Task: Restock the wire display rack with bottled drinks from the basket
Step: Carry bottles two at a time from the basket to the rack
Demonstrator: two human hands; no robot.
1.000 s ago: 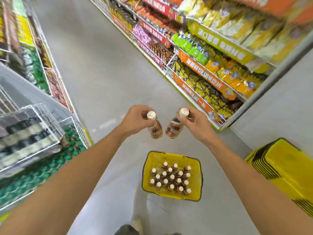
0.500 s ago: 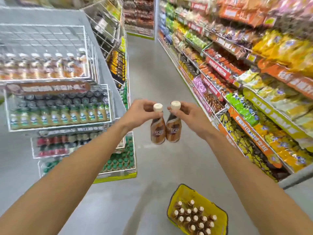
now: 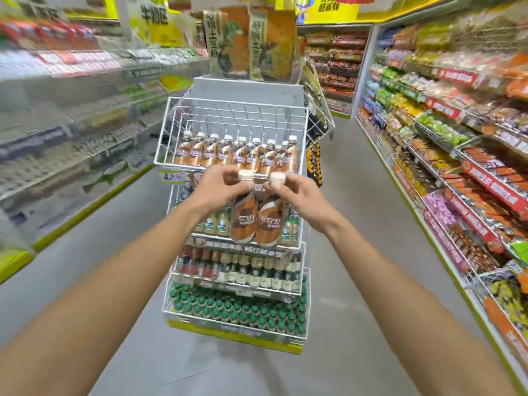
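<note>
Aisle floor open left of wire rack. Left hand pinches left bottle by the neck, right hand pinches right bottle. The two touch, upright, before top basket. Basket row: about nine, bare room behind.

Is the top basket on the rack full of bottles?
Not full: the top wire basket has coffee bottles along its front; bare wire shows behind.

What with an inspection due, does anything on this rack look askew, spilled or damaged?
Nothing stands out. The top-tier bottles stand upright on the wire display rack, lower tiers look tidy, and the left hand and right hand grip two capped bottles.
</note>
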